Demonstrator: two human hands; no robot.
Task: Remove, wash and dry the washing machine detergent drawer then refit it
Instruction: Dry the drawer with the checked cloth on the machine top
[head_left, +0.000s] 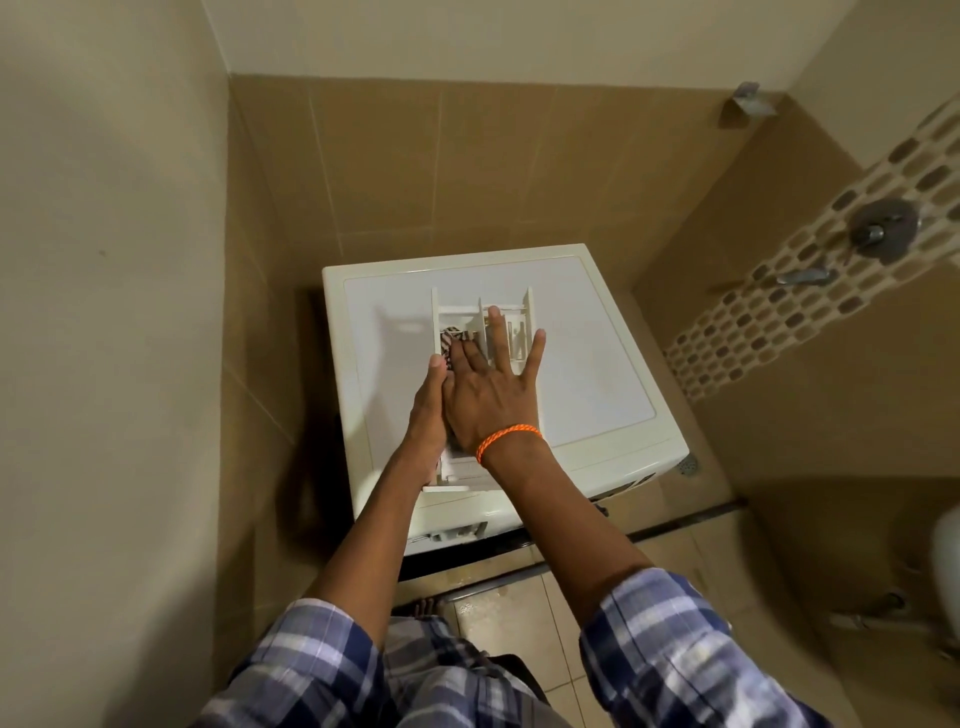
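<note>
The white detergent drawer (511, 312) lies flat on top of the white washing machine (597, 374), its compartments facing up. My right hand (491, 387), with an orange cord at the wrist, is spread over the drawer and presses a striped cloth (454, 336) into the left compartment with straight fingers. My left hand (428, 410) rests against the drawer's left side, thumb up along its wall; its fingers are hidden. The drawer's front end sticks out under my wrists near the machine's front edge.
Brown tiled walls close in behind and at both sides of the machine. A shower valve (880, 228) and a tap (802, 276) sit on the right wall's mosaic strip. A floor drain (687, 464) lies right of the machine. A white fixture (946, 545) shows at the right edge.
</note>
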